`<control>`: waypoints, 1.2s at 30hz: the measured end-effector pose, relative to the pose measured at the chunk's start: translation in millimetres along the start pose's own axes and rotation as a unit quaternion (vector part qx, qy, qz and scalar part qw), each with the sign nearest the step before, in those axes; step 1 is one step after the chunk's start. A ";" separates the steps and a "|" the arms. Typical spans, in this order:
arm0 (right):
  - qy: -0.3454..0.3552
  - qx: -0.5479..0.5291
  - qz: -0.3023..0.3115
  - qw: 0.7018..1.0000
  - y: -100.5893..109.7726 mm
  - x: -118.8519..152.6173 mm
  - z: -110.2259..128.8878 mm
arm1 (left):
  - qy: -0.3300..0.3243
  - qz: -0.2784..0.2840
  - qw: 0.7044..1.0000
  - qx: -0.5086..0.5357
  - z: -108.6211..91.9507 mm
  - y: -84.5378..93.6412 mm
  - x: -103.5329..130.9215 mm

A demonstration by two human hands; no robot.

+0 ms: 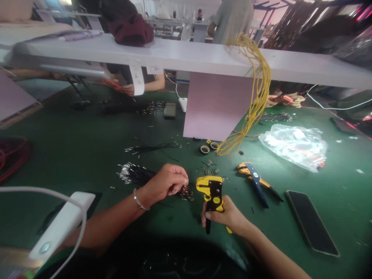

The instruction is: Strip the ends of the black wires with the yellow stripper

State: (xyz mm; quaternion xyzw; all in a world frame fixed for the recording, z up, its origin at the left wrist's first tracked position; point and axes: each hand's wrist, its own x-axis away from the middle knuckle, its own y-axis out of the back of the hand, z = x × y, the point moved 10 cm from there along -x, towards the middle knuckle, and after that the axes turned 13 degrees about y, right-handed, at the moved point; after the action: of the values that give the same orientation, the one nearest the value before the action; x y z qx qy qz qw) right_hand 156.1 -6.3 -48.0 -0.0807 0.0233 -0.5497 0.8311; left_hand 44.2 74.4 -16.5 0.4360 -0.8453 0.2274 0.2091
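Observation:
My right hand (225,215) is wrapped round the handles of a yellow and black wire stripper (215,192), whose head points left. Just left of that head, my left hand (173,179) pinches a thin black wire (191,183) between thumb and fingertips. The wire reaches toward the stripper's jaws; I cannot tell whether its end is inside them. Beneath and behind my left hand lies a bundle of black wires (139,173) with pale tips at its left and coppery ends at its right. Short wire scraps (209,169) are scattered beyond the stripper.
A second wire stripper (255,180) and a phone (312,223) lie at the right. Yellow wires (260,93) hang from the shelf (186,54) near two tape rolls (205,149). A clear plastic bag (293,145) sits behind. A white power strip (62,224) is at the left. Another person's hand (128,90) works across the table.

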 end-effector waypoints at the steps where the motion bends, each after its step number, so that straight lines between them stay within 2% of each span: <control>1: -0.003 0.004 -0.004 1.000 0.5 -0.2 0.0 | 0.000 0.001 1.000 -0.001 -0.3 -0.6 0.3; 14: -0.030 0.034 -0.064 0.997 9.2 1.9 -12.6 | -0.015 -0.001 1.000 0.008 -0.8 1.3 1.4; 21: -0.025 0.065 -0.103 0.992 15.2 2.2 -15.7 | -0.019 0.006 0.998 0.051 -2.2 -0.2 -0.5; 30: 0.021 0.129 -0.147 0.980 28.0 5.5 -26.6 | -0.034 0.012 0.994 0.105 -1.5 -3.9 -1.6; 36: 0.072 0.223 -0.170 0.957 32.2 8.9 -20.4 | -0.045 0.001 0.990 0.130 0.7 -2.7 -3.5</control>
State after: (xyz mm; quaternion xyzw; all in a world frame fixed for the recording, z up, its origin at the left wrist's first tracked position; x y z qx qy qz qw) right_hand 186.3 -4.5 -72.8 0.1438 -0.0541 -0.6783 0.7186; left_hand 48.1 74.9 -18.5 0.4683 -0.8175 0.3160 0.1120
